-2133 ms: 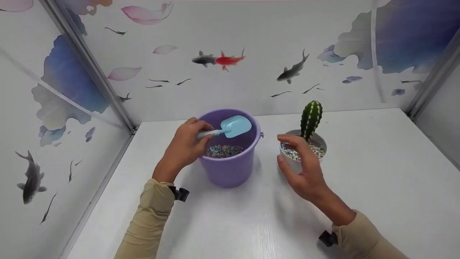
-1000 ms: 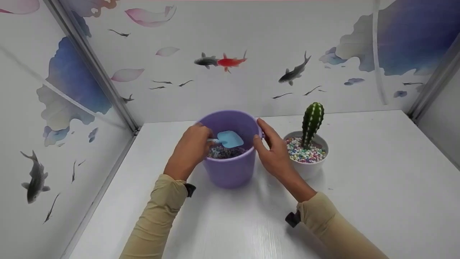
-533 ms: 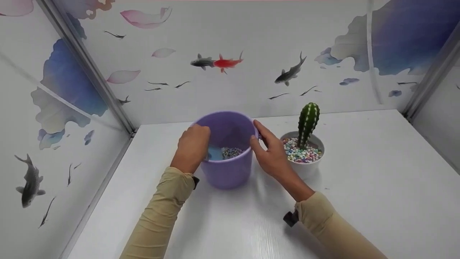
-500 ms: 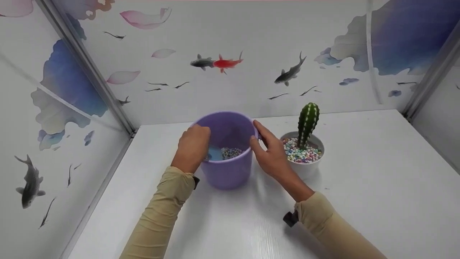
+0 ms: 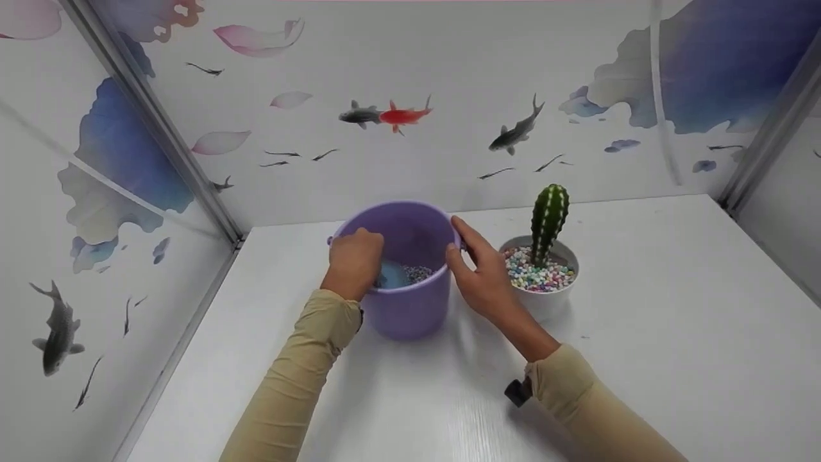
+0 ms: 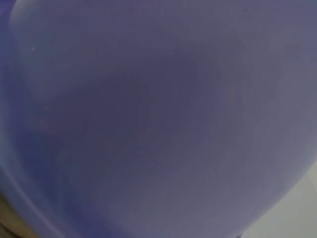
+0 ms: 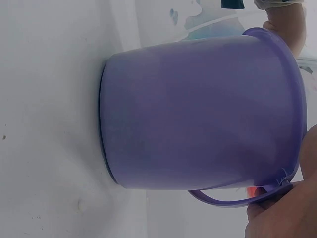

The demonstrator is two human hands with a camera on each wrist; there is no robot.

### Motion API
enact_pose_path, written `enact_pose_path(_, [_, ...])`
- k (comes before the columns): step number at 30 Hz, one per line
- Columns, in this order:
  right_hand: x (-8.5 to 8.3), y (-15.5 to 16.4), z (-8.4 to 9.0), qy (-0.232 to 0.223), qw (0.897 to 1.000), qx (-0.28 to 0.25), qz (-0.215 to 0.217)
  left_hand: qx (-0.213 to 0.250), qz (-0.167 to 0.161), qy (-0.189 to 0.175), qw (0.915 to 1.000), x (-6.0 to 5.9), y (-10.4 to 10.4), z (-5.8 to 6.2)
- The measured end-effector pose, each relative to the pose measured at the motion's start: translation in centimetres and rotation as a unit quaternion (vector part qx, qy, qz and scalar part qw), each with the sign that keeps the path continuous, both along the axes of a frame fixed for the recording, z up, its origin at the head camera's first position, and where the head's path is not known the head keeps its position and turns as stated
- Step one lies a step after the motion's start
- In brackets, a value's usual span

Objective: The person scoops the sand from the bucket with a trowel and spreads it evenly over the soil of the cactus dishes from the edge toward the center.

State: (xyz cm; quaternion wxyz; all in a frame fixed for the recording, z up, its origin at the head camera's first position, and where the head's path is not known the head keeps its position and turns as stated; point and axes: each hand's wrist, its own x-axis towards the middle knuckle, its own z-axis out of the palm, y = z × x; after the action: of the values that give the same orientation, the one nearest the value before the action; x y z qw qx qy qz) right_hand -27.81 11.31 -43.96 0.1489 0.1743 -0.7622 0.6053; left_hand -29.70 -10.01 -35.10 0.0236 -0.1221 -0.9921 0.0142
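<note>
A purple bucket [image 5: 407,314] with small multicoloured pebbles [image 5: 420,274] at its bottom stands on the white table. Over its left rim reaches my left hand [image 5: 356,260], fingers curled round the handle of a light blue scoop. The handle is hidden under the hand; the scoop's blade [image 5: 392,274] lies down at the pebbles. My right hand [image 5: 484,276] holds the bucket's right rim, thumb near and fingers behind. In the right wrist view its fingers [image 7: 277,218] lie by the bucket's hanging bail handle [image 7: 225,203]. Bucket wall fills most of the left wrist view.
Right of the bucket, just behind my right hand, stands a white pot [image 5: 545,300] with a green cactus [image 5: 550,221] in coloured pebbles. Panels painted with fish close off the back [image 5: 436,173] and the left side. Table surface [image 5: 673,308] extends to the right.
My left hand has lowered the scoop into the bucket, down to the pebbles, then shifted slightly right. My right hand has moved from beside the cactus pot to the bucket's rim.
</note>
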Motion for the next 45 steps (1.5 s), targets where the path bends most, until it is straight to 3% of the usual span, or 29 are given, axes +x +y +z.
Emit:
enact_pose_path(4, [0.1, 0.1, 0.1, -0.005, 1.0, 0.005, -0.003, -0.002, -0.028, -0.021, 0.9994, -0.5, -0.3, -0.5])
enact_pose_path(13, [0.0, -0.1, 0.1, -0.006, 1.0, 0.004, 0.001, 0.006, -0.066, -0.09, 0.9937, -1.3, -1.1, -0.4])
enact_pose_path(22, [-0.1, 0.0, 0.3, -0.006, 1.0, 0.009, 0.003, 0.049, -0.121, -0.115, 0.9848, -1.6, -1.7, -0.3])
enact_pose_path(27, [-0.1, -0.1, 0.2, 0.001, 1.0, 0.007, 0.008, 0.068, -0.122, -0.13, 0.9816, -1.7, -1.8, -0.2])
enact_pose_path(37, [0.0, -0.2, 0.5, 0.01, 1.0, -0.009, -0.003, 0.089, -0.142, -0.126, 0.9777, -2.3, -2.3, 0.1])
enact_pose_path(45, [0.0, -0.2, 0.2, 0.008, 1.0, -0.004, -0.015, 0.094, -0.15, -0.112, 0.9779, -2.1, -2.6, 0.3])
